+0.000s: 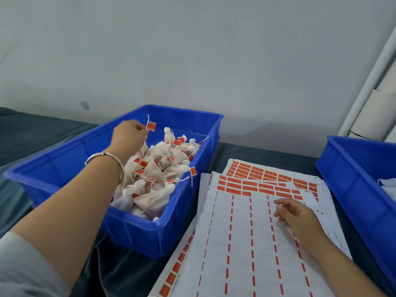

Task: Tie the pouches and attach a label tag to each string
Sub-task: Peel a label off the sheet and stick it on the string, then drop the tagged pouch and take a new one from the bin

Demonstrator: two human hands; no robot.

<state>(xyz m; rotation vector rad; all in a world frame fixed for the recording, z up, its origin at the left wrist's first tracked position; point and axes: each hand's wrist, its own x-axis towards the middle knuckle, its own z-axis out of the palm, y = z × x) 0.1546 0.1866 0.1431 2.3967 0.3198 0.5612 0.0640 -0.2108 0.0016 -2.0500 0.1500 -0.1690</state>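
My left hand (129, 136) reaches over the blue bin (64, 163) on the left and pinches a white string that carries a red label tag (151, 126); the pouch below it is hidden behind my hand. The bin holds several tied white pouches (154, 179) with red tags. My right hand (296, 213) rests with relaxed fingers on the top label sheet (242, 243), which has red labels (252, 187) left only in its far rows.
More label sheets (267, 172) lie fanned under the top one on the dark cloth-covered table (267, 153). A second blue bin (351, 181) stands at the right with something white inside. A white wall is behind, and white pipes run up the right corner.
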